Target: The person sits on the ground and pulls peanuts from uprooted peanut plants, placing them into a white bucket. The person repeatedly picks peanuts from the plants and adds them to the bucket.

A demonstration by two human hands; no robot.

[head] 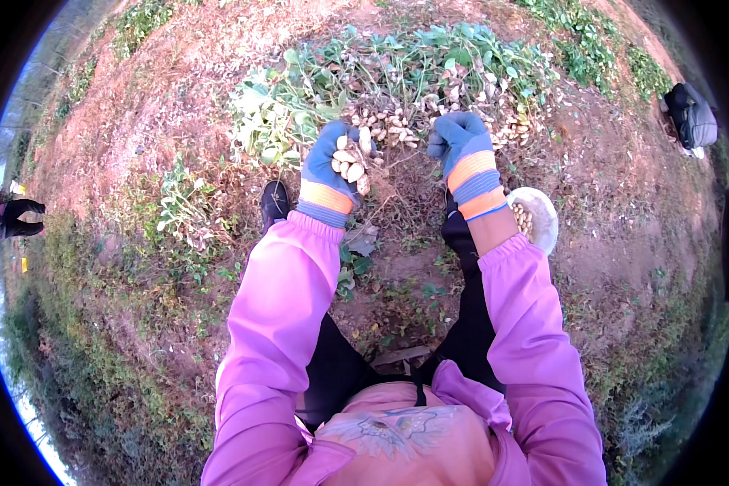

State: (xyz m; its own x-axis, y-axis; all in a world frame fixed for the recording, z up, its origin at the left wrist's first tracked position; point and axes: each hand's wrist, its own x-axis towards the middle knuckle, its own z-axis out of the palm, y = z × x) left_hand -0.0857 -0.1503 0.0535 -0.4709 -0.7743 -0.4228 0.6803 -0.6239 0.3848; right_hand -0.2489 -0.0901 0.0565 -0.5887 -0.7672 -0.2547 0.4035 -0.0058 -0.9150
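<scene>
My left hand (334,161), in a blue-grey glove with an orange cuff band, is closed on a cluster of peanut pods (352,163) with thin roots trailing from it. To its right is my right hand (460,138), gloved alike, with its fingers curled; whether anything thin lies between them cannot be told. Just beyond both hands lies a wide heap of pulled peanut plants (401,67), leaves on the far side and pods (392,126) towards me. Partly behind my right wrist, a white bowl (545,222) on the ground holds loose peanut pods (522,219).
My shoe (274,200) is beside the left forearm. A small peanut plant (185,203) lies on the soil at left. More green plants (583,48) are at the far right, near a grey and black bag (692,115). Another person (12,219) is at the far left edge.
</scene>
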